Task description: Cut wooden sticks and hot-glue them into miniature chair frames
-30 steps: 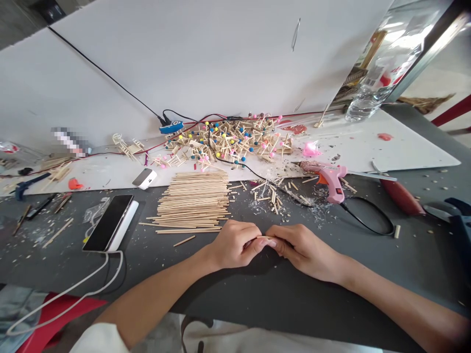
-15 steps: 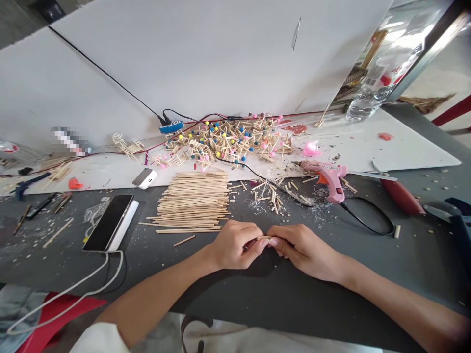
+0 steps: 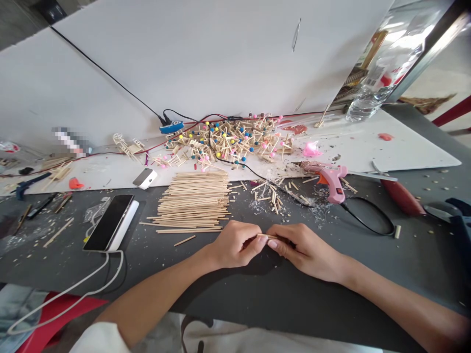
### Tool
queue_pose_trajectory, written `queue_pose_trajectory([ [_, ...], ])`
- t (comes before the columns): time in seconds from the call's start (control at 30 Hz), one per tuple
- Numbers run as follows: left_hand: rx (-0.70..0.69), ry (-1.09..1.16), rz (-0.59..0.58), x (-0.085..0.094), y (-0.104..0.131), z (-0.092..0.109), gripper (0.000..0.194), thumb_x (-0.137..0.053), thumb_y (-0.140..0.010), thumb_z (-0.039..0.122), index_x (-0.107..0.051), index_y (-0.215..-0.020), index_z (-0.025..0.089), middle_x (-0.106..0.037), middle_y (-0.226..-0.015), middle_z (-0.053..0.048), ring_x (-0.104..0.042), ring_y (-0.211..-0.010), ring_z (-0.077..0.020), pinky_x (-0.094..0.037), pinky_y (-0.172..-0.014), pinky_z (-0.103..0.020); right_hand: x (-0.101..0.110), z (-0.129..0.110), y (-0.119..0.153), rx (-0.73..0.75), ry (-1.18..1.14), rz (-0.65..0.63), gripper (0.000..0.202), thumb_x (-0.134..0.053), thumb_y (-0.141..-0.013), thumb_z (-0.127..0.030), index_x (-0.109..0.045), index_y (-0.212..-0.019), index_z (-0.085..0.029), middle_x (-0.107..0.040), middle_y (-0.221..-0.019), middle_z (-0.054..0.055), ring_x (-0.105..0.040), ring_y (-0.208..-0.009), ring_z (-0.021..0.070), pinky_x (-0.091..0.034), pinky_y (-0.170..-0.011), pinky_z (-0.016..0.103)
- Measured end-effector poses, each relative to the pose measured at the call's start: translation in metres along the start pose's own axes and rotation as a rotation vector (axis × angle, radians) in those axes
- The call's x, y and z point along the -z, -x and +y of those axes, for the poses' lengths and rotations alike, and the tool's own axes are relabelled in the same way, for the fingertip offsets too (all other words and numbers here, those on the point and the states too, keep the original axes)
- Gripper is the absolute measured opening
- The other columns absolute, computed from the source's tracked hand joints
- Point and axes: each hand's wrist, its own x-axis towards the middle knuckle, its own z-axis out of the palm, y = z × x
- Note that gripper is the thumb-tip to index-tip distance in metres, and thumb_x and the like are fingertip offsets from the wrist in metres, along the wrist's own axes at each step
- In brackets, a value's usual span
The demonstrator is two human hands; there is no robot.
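My left hand [image 3: 239, 244] and my right hand [image 3: 300, 249] meet over the dark table, thumbs and fingers pinched on a short wooden stick [image 3: 265, 236]. Only a thin strip of the stick shows between the fingertips; the rest is hidden in the hands. Just beyond my left hand lies a flat row of many long wooden sticks [image 3: 193, 201]. A single short stick [image 3: 184, 240] rests apart in front of that row. Past my right hand, small cut stick pieces [image 3: 274, 197] lie scattered among glue threads.
A pink glue gun [image 3: 333, 181] lies at the right, its black cord looped on the table. Behind stands a heap of small stick pieces with coloured balls [image 3: 228, 139]. A phone [image 3: 109, 221] with a white cable is on the left. A red-handled tool [image 3: 401, 196] lies far right.
Both hands stay in nearly the same place, still pinching the stick. The fingertips have shifted very slightly, and a little more of the stick shows.
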Motion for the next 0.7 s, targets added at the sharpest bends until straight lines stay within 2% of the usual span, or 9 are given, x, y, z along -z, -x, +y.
queue_pose_trajectory([
  [0.13,-0.048,-0.065,0.036,-0.0027,0.0012,-0.0001,0.045,-0.043,-0.103,0.037,-0.036,-0.063,0.020,-0.037,-0.054,0.004,-0.034,-0.047,-0.0087,-0.026,-0.051,-0.026,-0.0013,0.0011,-0.0008,0.041,-0.006,0.020,0.044,-0.039,-0.108,-0.049,-0.062,-0.087,-0.019,-0.058,-0.068,0.001,-0.051,-0.059,0.0121,-0.040,-0.059,0.024],
  [0.37,-0.050,-0.133,-0.008,-0.0011,0.0001,-0.0028,0.047,-0.040,-0.104,0.041,-0.037,-0.063,0.020,-0.042,-0.053,0.003,-0.038,-0.047,-0.0087,-0.028,-0.052,-0.025,-0.0024,0.0012,0.0007,0.025,0.024,0.016,0.042,-0.040,-0.108,-0.048,-0.063,-0.089,-0.018,-0.059,-0.069,0.001,-0.050,-0.059,0.0120,-0.039,-0.057,0.024],
  [0.57,-0.092,-0.141,0.080,-0.0023,0.0013,-0.0051,0.045,-0.043,-0.104,0.039,-0.040,-0.064,0.019,-0.043,-0.055,0.003,-0.039,-0.048,-0.0089,-0.027,-0.052,-0.026,-0.0022,0.0008,0.0007,0.005,0.044,0.009,0.040,-0.044,-0.106,-0.051,-0.065,-0.094,-0.019,-0.061,-0.071,0.001,-0.049,-0.060,0.0122,-0.037,-0.056,0.024],
  [0.7,-0.102,-0.145,0.079,-0.0031,0.0018,-0.0033,0.046,-0.044,-0.104,0.037,-0.036,-0.062,0.020,-0.040,-0.053,0.003,-0.037,-0.048,-0.0092,-0.026,-0.052,-0.027,-0.0028,0.0017,0.0002,0.032,0.015,0.004,0.040,-0.040,-0.108,-0.048,-0.062,-0.090,-0.019,-0.059,-0.068,0.001,-0.050,-0.058,0.0120,-0.039,-0.057,0.024],
])
